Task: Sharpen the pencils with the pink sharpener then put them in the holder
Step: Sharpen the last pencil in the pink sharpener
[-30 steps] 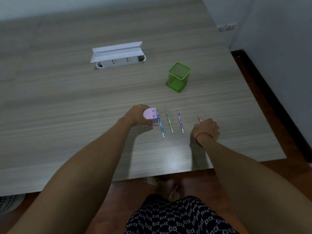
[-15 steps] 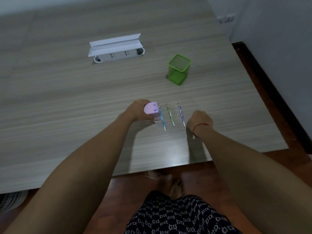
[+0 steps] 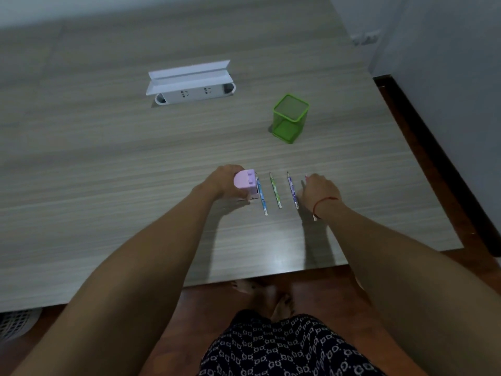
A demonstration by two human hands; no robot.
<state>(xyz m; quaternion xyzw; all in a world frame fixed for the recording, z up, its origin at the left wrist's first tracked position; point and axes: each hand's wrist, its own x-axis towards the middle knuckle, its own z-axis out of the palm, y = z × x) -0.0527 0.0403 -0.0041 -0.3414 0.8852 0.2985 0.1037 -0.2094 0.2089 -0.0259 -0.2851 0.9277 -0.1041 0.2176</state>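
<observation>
Grip of left hand wraps boxy pink sharpener; right hand curls round slim pencil.

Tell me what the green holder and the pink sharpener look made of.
Green holder: probably fine metal mesh with a solid rim, coated matt green; its walls look semi-transparent, though the weave is too fine to see. Pink sharpener: likely moulded plastic, smooth, with rounded edges and a soft sheen.

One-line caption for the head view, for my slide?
Left hand grips the pink sharpener; right hand holds one pencil; three pencils lie between, green holder beyond.
</observation>
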